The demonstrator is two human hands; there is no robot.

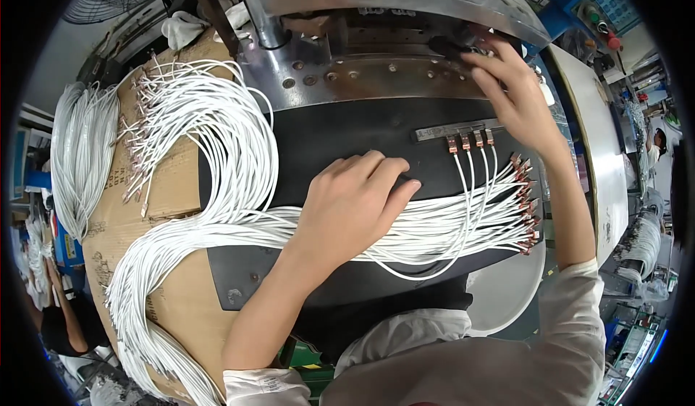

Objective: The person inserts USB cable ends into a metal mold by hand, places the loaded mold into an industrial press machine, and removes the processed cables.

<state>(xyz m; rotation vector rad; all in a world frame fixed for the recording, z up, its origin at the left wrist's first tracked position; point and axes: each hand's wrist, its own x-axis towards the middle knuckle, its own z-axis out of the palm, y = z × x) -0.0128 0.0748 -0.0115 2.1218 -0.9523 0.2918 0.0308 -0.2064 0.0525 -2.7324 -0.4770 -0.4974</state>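
Across the black tabletop (326, 127), close to its front edge, lies a fat bunch of white cords (434, 225), with reddish plugs (526, 218) crowded at the right edge. From where I stand, the person's left hand (355, 199) is palm down over the middle of that bunch, fingers loosely bent; I can't tell if it grips any cord. Near the back right corner sits a small metal bar (434, 132). Four cord ends (466, 142) sit side by side along its front, and their cords loop down over the bunch. The right hand (517, 91) reaches past the back edge to the big metal machine (347, 80), its fingers bent beside a dark thing (445, 47). I can't see whether it has hold of it. Past the left edge, more cords curl over brown cardboard (177, 181).
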